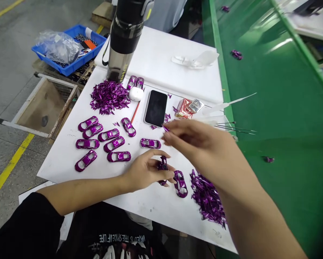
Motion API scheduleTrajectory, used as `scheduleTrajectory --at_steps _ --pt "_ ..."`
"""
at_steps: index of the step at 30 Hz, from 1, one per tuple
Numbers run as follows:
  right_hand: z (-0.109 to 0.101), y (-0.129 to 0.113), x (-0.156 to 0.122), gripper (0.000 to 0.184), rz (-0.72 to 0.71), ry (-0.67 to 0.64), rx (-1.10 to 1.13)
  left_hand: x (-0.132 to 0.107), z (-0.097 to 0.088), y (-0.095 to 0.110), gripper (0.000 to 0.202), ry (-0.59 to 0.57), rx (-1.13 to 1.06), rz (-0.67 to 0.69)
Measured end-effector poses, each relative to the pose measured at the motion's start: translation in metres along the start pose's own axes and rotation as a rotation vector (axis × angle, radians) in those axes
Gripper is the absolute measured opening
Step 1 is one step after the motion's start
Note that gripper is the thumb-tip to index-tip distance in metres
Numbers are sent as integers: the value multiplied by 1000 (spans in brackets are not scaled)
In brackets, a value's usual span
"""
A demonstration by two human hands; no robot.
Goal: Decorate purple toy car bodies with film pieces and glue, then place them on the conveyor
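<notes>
Head view: left fingers (156, 155) clamped a purple car shell (163, 166); right fingers (174, 131) pinched a tiny purple sliver (165, 128) above the white desk (59, 166).

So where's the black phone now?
In the head view, the black smartphone lies near the top middle of the white table, just right of the white earbud case.

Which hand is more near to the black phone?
The right hand: its fingertips are just below the phone. The left hand is farther, holding a purple car shell.
</notes>
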State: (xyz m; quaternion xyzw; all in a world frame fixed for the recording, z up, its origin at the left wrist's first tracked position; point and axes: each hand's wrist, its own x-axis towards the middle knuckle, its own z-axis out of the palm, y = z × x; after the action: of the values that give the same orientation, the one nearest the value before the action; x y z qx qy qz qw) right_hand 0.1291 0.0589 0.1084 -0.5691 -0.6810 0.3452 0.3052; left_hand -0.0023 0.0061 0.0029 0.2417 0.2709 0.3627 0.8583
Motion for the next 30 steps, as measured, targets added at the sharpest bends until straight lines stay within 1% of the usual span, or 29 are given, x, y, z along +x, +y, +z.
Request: scheduleTrajectory --at_steps 2,3,5,6,7,8,11,13,14,16,19,21,22,24,28,30 --pt "-16 20 -47 26 65 126 -73 0 1 3 55 17 -65 -8" --pt "-18 31 -68 27 103 169 -93 0 2 4 57 19 -75 -13" --pt "-15 51 -101 27 158 184 -115 -1 3 5 58 8 -68 -24" --pt "-10 59 -113 25 150 187 -139 -1 4 5 57 -4 -57 -33" --pt "-4 65 -121 22 110 197 -184 -1 4 5 57 -15 -40 -44" --pt "2 69 -126 19 41 226 -251 -1 4 5 57 -26 -20 -56" --pt "15 71 -129 18 -195 333 -471 -1 4 6 54 -34 33 -70" --pt "17 68 -127 20 -260 336 -497 -2 3 6 50 -42 59 -58" --pt "15 66 -127 20 -255 318 -465 -3 4 5 48 -47 80 -46" --pt "11 62 -126 17 -175 318 -339 -5 6 0 46 -10 161 7" --pt "8 56 -127 14 48 415 -26 -9 12 -10 48 135 322 141" --pt "13 51 -126 14 171 427 188 -10 15 -15 49 181 388 205" --pt "17 49 -125 14 202 412 259 -10 16 -17 48 180 406 217" --pt "26 46 -122 16 206 399 299 -10 16 -19 48 181 417 221" --pt "40 44 -119 16 120 417 183 -9 14 -20 50 185 404 224" --pt "45 44 -119 17 79 428 120 -9 13 -21 47 178 436 249"
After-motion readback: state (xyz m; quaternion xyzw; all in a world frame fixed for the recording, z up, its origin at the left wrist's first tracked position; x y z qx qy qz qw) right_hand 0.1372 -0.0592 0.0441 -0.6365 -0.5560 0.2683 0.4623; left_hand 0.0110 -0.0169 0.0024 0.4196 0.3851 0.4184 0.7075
